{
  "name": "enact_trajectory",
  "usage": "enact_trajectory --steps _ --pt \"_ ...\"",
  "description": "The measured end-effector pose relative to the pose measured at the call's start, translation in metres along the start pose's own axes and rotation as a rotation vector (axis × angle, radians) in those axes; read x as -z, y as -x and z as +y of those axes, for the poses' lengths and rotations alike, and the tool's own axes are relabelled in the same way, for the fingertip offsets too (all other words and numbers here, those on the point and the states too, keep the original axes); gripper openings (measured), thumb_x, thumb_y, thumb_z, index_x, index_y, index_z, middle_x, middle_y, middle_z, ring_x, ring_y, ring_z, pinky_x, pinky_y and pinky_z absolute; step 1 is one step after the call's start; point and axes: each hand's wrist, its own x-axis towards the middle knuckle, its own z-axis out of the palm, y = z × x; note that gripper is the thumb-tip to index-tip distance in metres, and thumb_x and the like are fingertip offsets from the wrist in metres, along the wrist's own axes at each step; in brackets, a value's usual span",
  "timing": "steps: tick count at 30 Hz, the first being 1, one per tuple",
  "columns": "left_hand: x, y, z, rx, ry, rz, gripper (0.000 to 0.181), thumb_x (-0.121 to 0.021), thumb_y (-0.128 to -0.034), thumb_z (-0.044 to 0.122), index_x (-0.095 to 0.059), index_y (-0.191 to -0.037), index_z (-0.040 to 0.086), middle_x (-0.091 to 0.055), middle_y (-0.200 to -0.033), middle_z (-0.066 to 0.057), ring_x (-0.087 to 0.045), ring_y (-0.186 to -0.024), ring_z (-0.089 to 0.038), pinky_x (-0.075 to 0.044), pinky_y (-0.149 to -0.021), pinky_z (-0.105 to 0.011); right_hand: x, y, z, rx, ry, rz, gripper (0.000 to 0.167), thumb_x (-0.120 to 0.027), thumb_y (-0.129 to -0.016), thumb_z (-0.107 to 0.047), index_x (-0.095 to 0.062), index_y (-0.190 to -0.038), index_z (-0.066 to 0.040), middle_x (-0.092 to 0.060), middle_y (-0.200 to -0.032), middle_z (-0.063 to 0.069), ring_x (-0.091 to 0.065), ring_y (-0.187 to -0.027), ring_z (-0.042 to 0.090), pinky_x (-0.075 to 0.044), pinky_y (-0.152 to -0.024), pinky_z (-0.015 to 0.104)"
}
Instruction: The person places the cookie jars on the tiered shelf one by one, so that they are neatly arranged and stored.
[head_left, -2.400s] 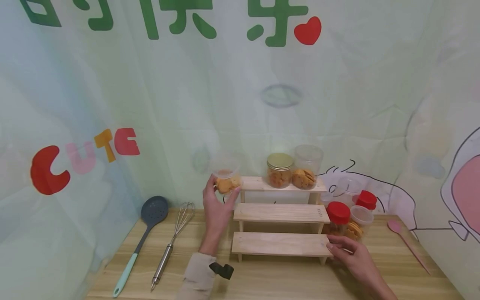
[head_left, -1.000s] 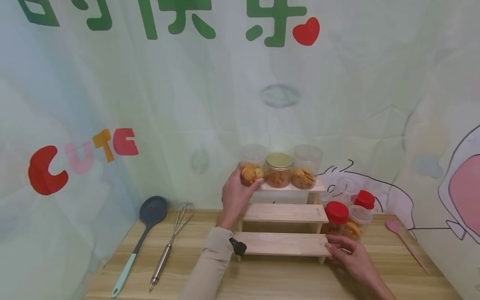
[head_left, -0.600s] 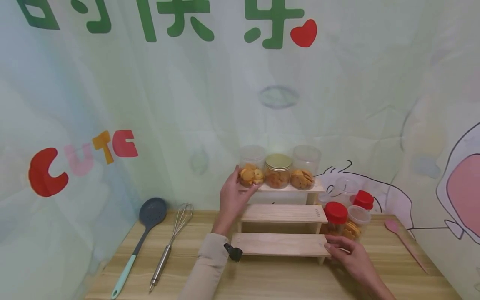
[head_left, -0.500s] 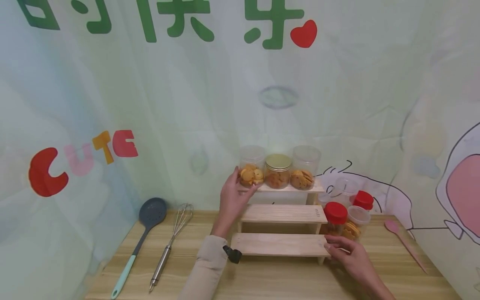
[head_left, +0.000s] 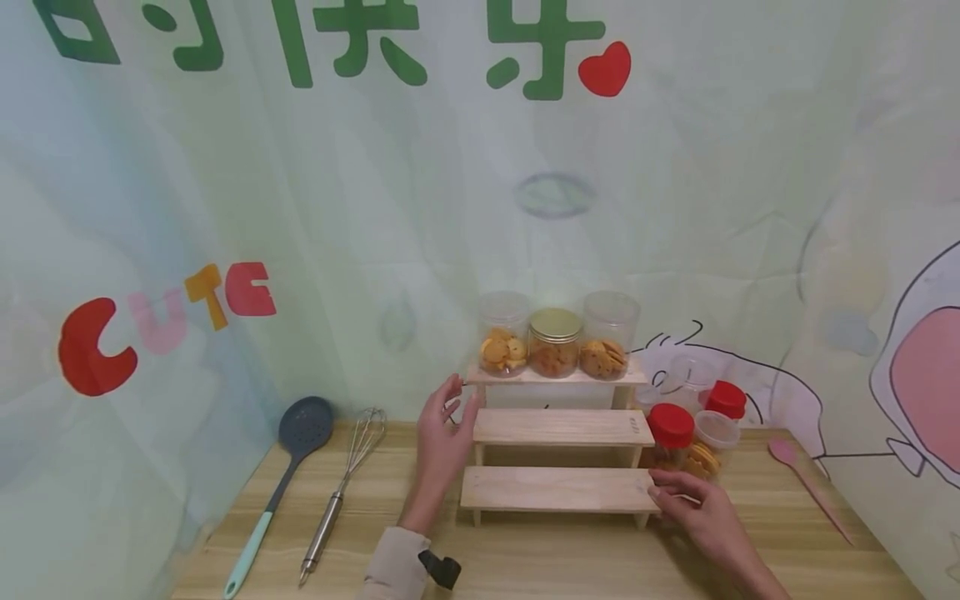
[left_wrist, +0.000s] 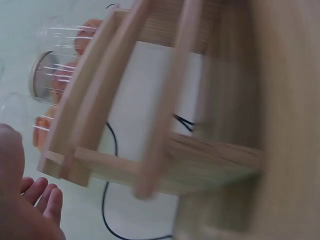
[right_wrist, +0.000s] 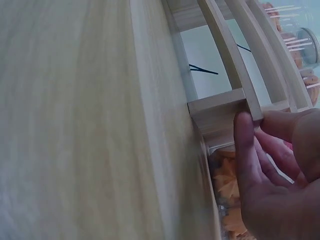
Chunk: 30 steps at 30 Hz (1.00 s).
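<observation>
Three jars stand in a row on the top step of a three-tier wooden rack: a clear jar of cookies at the left, a gold-lidded jar in the middle, another clear jar at the right. My left hand is beside the rack's left end, below the left jar, fingers loosely bent and holding nothing. The right hand pinches the right end of the lowest step; in the right wrist view thumb and fingers close on the board's end.
Red-lidded jars and a clear-lidded cookie jar stand right of the rack. A pink spoon lies farther right. At the left lie a slotted ladle and a whisk. A printed cloth hangs behind.
The left hand brought the clear cookie jar rightward onto the top step beside the gold-lidded one, let go and moved down and left. The right hand keeps its place.
</observation>
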Motion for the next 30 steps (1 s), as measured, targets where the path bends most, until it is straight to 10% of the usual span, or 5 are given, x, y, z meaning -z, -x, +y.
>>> enact_trajectory --steps 11,30 --pt "0.019 0.036 -0.018 0.19 -0.11 -0.105 0.031 -0.049 -0.1166 0.017 -0.068 -0.133 -0.001 -0.073 -0.131 -0.021 -0.071 -0.124 -0.037 -0.062 -0.101 -0.052 0.004 0.007 -0.009 0.102 0.179 0.114 0.029 -0.084 -0.097 -0.029 -0.081 -0.119 -0.011 -0.082 -0.11 0.005 -0.071 -0.092 0.003 -0.059 -0.082 0.02" --pt "0.028 0.057 -0.031 0.326 -0.11 -0.319 0.023 -0.082 -0.0977 0.025 -0.076 -0.111 0.007 -0.078 -0.114 -0.014 -0.077 -0.101 -0.023 -0.061 -0.083 -0.026 0.031 -0.007 -0.051 0.41 0.271 0.406 0.041 -0.088 -0.094 -0.022 -0.073 -0.128 -0.005 -0.078 -0.116 0.018 -0.07 -0.097 0.0 -0.05 -0.081 0.002"
